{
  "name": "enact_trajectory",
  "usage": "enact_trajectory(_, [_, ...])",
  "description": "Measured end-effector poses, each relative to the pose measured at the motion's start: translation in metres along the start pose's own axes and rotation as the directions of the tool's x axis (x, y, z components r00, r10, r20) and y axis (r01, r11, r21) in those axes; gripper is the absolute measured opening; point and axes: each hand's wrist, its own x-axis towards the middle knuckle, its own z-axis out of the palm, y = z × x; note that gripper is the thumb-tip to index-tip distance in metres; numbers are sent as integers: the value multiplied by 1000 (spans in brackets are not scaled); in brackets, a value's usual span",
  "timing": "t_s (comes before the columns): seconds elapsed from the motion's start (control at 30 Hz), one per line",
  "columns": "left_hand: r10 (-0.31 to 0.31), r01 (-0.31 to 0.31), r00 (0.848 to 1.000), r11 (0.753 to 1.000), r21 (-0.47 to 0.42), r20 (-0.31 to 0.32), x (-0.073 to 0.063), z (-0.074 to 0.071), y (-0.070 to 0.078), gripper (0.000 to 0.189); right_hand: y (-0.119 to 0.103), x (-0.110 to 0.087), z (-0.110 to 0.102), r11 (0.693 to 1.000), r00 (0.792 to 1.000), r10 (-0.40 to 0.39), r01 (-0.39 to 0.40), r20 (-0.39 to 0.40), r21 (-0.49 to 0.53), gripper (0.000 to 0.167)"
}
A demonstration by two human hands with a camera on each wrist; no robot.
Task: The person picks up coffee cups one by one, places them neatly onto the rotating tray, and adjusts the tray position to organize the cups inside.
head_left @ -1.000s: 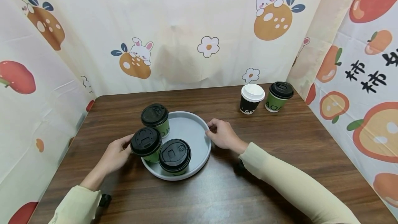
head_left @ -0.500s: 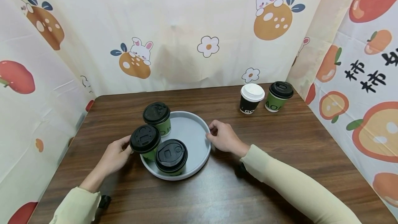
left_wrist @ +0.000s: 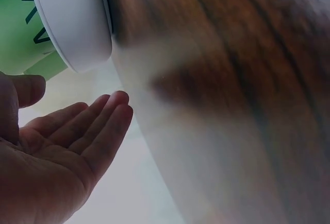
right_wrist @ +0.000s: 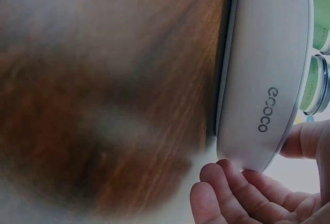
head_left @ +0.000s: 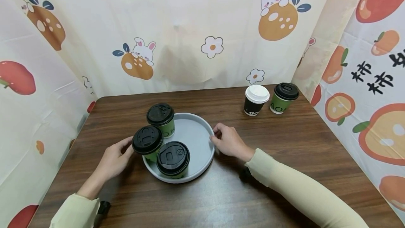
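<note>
A round light-grey tray [head_left: 197,140], marked "ecoco" on its side wall [right_wrist: 268,80], lies on the wooden table. Three green paper cups with black lids stand on its left part: a back cup [head_left: 160,115], a left cup [head_left: 148,140] and a front cup [head_left: 173,161]. My right hand [head_left: 229,140] pinches the tray's right rim, thumb [right_wrist: 299,140] on top and fingers below. On the other side my left hand [head_left: 114,159] is beside the left cup and tray edge. Its fingers [left_wrist: 105,136] are loosely extended, with a gap to the tray in the left wrist view.
Two more lidded cups stand at the back right of the table [head_left: 269,171]: a black cup with a white lid [head_left: 255,99] and a green cup with a black lid [head_left: 283,97]. Printed cloth [head_left: 190,17] hangs behind and at both sides.
The tray's cups have shifted clockwise: the front cup leftward, the left cup away from me, the back cup slightly right. My left hand has drawn back slightly; the right stays at the rim.
</note>
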Motion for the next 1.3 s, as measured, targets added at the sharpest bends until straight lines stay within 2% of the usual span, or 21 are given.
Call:
enact_trajectory(0.33, [18,-17,1000,1000,25,-20,-5,-2,1,52,-1,-3,-1,999,1000,21,-20,16,-29,13])
enact_trajectory(0.73, [54,-52,996,998,35,-65,-10,1,0,47,-2,-6,-4,998,1000,5,-4,23,-63,14])
enact_trajectory(1.03, [45,-43,997,999,33,-61,-11,1,3,48,-4,-9,-6,994,998,24,-18,54,-111,16])
enact_trajectory(1.3, [51,-48,996,998,40,-68,-11,2,2,47,-6,-11,-6,991,998,3,5,61,-136,15])
